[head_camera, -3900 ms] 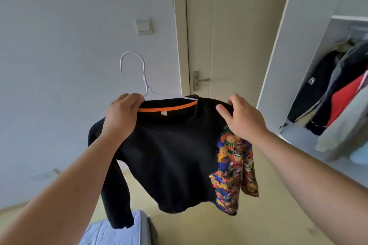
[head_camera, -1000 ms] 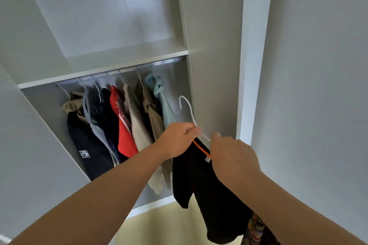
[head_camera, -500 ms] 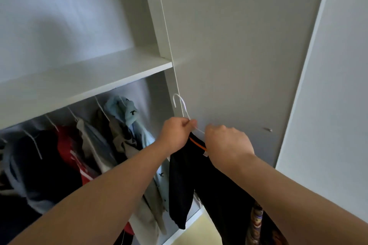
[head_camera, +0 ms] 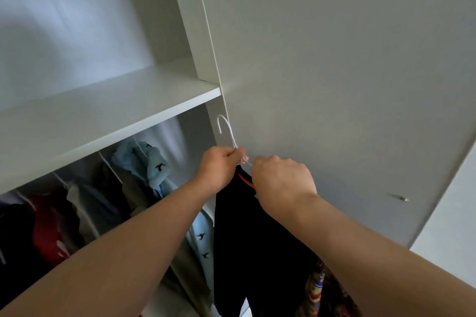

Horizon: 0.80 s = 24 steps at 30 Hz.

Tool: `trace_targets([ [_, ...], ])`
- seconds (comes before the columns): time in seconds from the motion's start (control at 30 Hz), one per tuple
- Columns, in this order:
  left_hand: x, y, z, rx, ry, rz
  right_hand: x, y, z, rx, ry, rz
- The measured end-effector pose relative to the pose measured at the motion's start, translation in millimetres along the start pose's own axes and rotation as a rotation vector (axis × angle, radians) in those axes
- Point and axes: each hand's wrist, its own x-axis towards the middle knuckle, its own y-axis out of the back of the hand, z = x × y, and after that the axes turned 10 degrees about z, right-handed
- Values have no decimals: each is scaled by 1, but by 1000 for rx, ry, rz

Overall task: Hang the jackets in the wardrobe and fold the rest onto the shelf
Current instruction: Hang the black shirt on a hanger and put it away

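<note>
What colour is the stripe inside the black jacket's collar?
The stripe is orange; the head view shows it.

L hand [head_camera: 221,169], R hand [head_camera: 282,185] grip hanger [head_camera: 227,129] w/ black top [head_camera: 257,252] (by shelf [head_camera: 103,116]).

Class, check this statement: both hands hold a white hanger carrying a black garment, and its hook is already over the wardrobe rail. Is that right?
Not quite. The head view shows the hook of the white hanger free, over nothing, beside the wardrobe's side panel below the shelf. The rest holds: left hand and right hand hold it, and the black garment hangs on it.
</note>
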Motion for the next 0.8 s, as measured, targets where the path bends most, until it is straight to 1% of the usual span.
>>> trace_targets([
  [0.1, 14, 5, -10, 4, 20, 37, 18, -11, -6, 33, 23, 41],
  [0.23, 30, 13, -23, -35, 66, 52, 39, -29, -15, 110, 3, 57],
  [0.47, 74, 24, -66, 103, 130, 100, 59, -57, -25, 319, -76, -46],
  [0.53, 87, 30, -76, 112, 175, 119, 62, -61, -25, 335, -93, -118],
  [0.63, 103, 38, -90, 152, 162, 127, 66, -73, -26, 325, -91, -214],
  [0.7, 112, 42, -97, 181, 150, 135, 72, -83, -31, 331, -95, -231],
  [0.8, 127, 47, -102, 208, 136, 175, 84, -95, -42, 341, -128, -205],
])
